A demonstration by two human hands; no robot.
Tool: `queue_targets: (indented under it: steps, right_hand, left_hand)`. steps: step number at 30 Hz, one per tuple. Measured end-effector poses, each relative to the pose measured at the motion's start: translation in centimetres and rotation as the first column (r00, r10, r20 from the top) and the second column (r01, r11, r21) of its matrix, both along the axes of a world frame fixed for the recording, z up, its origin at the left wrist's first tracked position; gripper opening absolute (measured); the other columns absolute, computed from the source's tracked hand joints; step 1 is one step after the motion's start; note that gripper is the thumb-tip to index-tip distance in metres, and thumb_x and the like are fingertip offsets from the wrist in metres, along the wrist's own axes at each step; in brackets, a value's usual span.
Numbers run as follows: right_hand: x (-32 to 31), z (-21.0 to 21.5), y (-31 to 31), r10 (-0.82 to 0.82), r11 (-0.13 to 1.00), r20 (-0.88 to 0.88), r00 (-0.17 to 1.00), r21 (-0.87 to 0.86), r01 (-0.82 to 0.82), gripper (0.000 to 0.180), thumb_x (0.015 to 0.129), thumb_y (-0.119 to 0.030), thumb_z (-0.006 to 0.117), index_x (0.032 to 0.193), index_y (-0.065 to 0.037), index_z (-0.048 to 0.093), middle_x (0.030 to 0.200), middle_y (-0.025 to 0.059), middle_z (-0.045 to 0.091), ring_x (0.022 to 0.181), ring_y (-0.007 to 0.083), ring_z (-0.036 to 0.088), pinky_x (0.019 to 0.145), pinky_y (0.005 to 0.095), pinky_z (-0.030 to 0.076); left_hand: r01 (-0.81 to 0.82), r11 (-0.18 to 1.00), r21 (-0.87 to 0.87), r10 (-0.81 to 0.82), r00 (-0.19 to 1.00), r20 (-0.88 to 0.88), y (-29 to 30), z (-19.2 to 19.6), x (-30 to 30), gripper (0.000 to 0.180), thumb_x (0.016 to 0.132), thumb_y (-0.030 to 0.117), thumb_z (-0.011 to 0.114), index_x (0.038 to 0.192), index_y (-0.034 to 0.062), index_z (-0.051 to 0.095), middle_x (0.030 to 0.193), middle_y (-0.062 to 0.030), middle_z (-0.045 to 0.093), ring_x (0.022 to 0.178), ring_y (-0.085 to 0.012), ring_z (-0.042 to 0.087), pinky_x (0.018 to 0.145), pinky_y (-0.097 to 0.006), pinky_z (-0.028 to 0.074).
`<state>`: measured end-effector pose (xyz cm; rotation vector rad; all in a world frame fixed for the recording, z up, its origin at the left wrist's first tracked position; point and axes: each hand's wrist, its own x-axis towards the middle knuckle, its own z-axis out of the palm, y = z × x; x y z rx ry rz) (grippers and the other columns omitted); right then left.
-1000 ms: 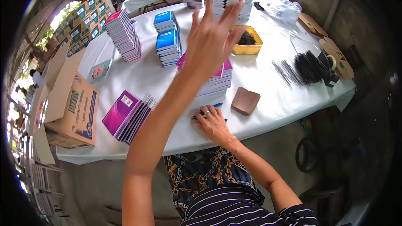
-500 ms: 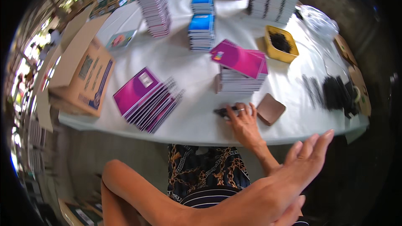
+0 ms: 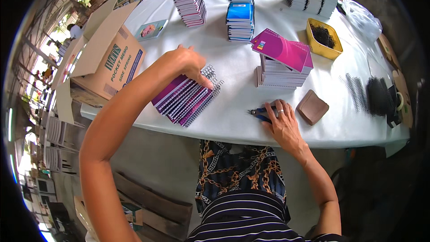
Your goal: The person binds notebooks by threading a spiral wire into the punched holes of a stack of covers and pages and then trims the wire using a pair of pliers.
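the left hand (image 3: 192,67) is over a fanned row of purple spiral notebooks (image 3: 181,103), which lies near the left part of the tabletop's (image 3: 228,121) near edge. its thumb stretches out toward the wire coils along the notebooks' right side; the other fingers are mostly turned from view, so whether it has hold of a notebook cannot be told.

the right hand (image 3: 285,127) rests palm down near the middle of the near edge, fingers slightly spread and loosely bent over blue-handled pliers (image 3: 259,114); how firmly it grips them cannot be told. the pliers' dark tips point left.

just right of that hand lies a brown square block (image 3: 312,107). beyond it stands a purple-topped notebook stack (image 3: 282,56), its upper books set askew. a yellow tub (image 3: 324,53) of black coils (image 3: 321,36) sits farther back, and more black coils (image 3: 378,96) lie toward the right edge. an open carton (image 3: 118,67) stands at the left edge, and blue notebooks (image 3: 239,15) are piled toward the far edge.
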<state>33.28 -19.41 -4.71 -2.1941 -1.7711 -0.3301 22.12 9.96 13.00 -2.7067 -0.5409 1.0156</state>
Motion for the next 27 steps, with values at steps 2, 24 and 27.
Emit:
queue_targets:
  steps: [2,24,27]
  right_hand:
    - [-0.1,-0.4,0.1,-0.013,0.999,0.045,0.999,0.037,0.011,0.051,0.09,-0.025,0.063,0.131,0.002,0.05,0.122,0.0232,0.051,0.118,0.0377,0.048,0.106,0.0556,0.033]
    - [-9.8,4.7,12.6,0.022,0.915,-0.512,-0.859,0.356,-0.189,0.075,0.094,-0.072,0.017,0.103,-0.008,0.055,0.083,0.0064,0.062,0.073,0.0186,0.06,0.07,0.0339,0.052]
    - [-9.8,5.2,13.4,0.009,0.91,-0.513,-0.858,0.359,-0.206,0.075,0.093,-0.073,0.019,0.102,-0.008,0.055,0.081,0.0053,0.061,0.071,0.0179,0.06,0.069,0.0337,0.052]
  left_hand:
    - [-0.123,0.991,-0.044,0.116,0.983,-0.146,0.5,0.0,1.3,0.093,0.073,0.078,0.062,0.121,-0.0014,0.064,0.123,-0.0255,0.062,0.115,-0.0369,0.061,0.093,-0.047,0.051]
    - [0.015,0.588,-0.809,0.307,0.921,0.24,1.7,-0.4,-0.4,0.061,0.086,0.0,0.066,0.143,0.006,0.046,0.148,-0.0136,0.046,0.129,-0.0315,0.052,0.106,-0.039,0.045]
    - [-0.035,0.592,-0.805,0.391,0.886,0.25,1.5,-0.8,-0.4,0.069,0.079,-0.012,0.065,0.143,0.0048,0.046,0.148,-0.0122,0.045,0.128,-0.0324,0.052,0.106,-0.04,0.047]
